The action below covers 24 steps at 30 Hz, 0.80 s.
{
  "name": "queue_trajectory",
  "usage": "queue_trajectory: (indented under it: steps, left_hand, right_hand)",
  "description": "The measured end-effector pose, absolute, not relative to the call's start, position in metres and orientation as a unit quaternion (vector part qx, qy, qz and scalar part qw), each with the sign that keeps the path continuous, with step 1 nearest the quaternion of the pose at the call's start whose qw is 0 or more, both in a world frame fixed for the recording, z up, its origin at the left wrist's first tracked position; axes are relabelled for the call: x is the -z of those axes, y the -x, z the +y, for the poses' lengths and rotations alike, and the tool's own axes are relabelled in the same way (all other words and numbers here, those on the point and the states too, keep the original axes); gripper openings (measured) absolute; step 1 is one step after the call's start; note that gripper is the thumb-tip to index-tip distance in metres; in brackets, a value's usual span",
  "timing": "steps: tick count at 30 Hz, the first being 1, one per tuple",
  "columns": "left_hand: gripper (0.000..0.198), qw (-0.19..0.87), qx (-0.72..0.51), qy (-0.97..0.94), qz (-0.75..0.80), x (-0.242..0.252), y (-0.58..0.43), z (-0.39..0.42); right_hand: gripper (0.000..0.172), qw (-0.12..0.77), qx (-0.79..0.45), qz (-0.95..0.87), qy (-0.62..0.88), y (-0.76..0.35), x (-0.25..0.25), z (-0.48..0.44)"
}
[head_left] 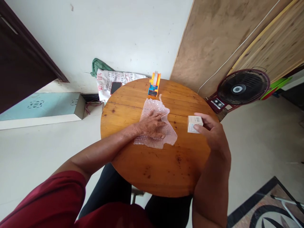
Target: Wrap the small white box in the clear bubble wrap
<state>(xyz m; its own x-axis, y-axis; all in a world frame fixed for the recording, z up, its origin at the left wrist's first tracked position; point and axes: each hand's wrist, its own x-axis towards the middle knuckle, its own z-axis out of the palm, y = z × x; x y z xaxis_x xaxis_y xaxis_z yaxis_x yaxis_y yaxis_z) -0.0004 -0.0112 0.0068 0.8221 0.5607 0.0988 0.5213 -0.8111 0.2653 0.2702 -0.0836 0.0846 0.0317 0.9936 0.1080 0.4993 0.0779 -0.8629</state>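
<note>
A sheet of pinkish bubble wrap (169,131) lies on the round wooden table (152,171). My left hand (153,125) rests flat on the sheet with its fingers spread. To the right of the wrap, my right hand (212,129) grips a small white box (192,122) with printed labels, thumb on the near side and fingers behind. Whether the box touches the tabletop I cannot tell. Beyond the wrap, near the table's far edge, stands an orange and blue tape dispenser (155,84) with a roll of tape in it.
A dark red fan (237,88) stands beyond the table's right edge. Behind the table's far left edge are a white printed sack (104,79), a dark phone-like slab (116,87) and a green bag (99,66). A white wall (133,34) rises behind.
</note>
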Motion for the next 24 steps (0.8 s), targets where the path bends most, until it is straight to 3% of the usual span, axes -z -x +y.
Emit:
queue_trajectory:
  steps: [5, 9, 17, 24]
  left_hand:
    - [0.078, 0.119, -0.081, -0.941, 0.306, -0.004, -0.002, -0.011]
    - [0.071, 0.129, -0.055, -0.937, 0.321, -0.002, -0.003, -0.009]
    - [0.087, 0.153, -0.099, -0.931, 0.317, -0.009, -0.002, -0.015]
    - [0.096, 0.166, -0.109, -0.93, 0.31, -0.005, -0.001, -0.011]
  right_hand:
    - [0.05, 0.357, -0.508, -0.657, 0.427, -0.209, -0.081, -0.091]
    - [0.047, 0.31, -0.578, -0.664, 0.36, -0.18, -0.068, -0.086]
    - [0.034, 0.312, -0.57, -0.591, 0.478, -0.19, -0.046, -0.065]
    - [0.037, 0.345, -0.589, -0.482, 0.549, -0.211, -0.045, -0.055]
